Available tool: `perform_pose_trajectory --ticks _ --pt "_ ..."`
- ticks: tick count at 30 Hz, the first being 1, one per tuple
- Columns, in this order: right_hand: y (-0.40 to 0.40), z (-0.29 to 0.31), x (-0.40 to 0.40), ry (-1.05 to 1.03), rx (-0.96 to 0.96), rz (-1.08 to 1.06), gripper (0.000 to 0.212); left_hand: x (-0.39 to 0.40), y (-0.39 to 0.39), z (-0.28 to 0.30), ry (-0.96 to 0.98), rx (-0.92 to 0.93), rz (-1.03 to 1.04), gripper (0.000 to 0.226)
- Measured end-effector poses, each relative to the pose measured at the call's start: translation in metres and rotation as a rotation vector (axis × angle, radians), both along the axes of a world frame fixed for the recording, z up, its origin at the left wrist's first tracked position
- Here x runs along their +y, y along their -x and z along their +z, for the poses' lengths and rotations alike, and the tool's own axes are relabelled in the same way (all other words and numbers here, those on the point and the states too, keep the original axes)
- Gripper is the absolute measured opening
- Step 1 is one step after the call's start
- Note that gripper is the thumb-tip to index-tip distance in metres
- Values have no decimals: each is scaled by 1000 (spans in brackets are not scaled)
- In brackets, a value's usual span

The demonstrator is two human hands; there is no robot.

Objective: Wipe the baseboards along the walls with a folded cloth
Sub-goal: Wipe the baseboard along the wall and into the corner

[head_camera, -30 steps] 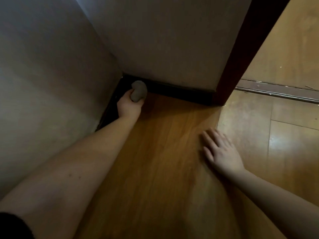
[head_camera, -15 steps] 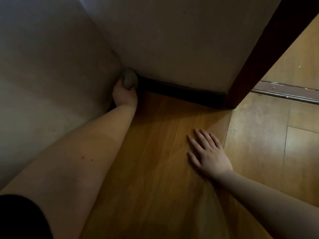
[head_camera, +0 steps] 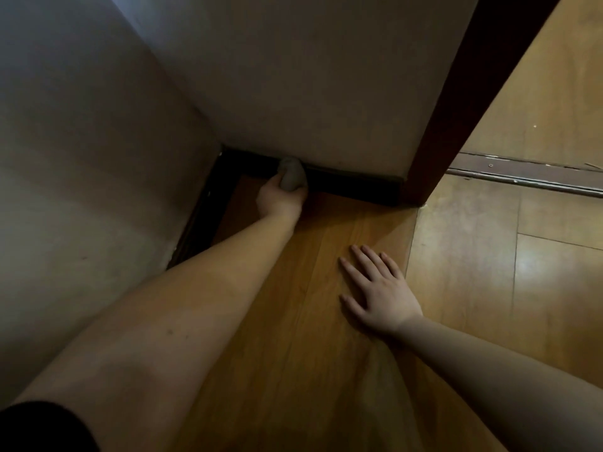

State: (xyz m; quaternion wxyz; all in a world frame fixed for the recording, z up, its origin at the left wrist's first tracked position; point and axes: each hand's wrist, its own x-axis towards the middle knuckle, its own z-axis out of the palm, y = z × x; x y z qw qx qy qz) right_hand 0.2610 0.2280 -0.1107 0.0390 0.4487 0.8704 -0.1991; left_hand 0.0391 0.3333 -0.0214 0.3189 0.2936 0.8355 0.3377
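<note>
My left hand [head_camera: 280,200] grips a bunched grey cloth [head_camera: 291,174] and presses it against the dark baseboard [head_camera: 352,187] of the far wall, a little right of the corner. A second stretch of dark baseboard [head_camera: 199,220] runs along the left wall toward me. My right hand [head_camera: 378,291] lies flat on the wooden floor with its fingers spread, holding nothing.
Two pale walls meet in a corner [head_camera: 222,145] ahead. A dark red door frame [head_camera: 456,102] ends the far wall on the right. Beyond it lies a metal threshold strip [head_camera: 522,174] and more wooden floor [head_camera: 538,256].
My left hand has slid the cloth to the right, out of the corner and along the far wall's baseboard. My right hand stays flat on the floor.
</note>
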Motion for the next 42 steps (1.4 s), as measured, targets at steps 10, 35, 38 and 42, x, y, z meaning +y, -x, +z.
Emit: perform_pose_trajectory --ticks 10,35,38,42 --pt "-8 6 4 31 28 77 73 -12 -79 15 39 165 -440 57" --pt "-74 2 -24 -133 -42 -214 61 -22 -168 23 -153 171 -372 48" --pt "-74 2 -23 -129 -40 -214 61 -24 -142 26 -111 111 -417 53" --pt "-74 1 -22 -125 -39 -213 62 -37 -74 32 -197 97 -355 52"
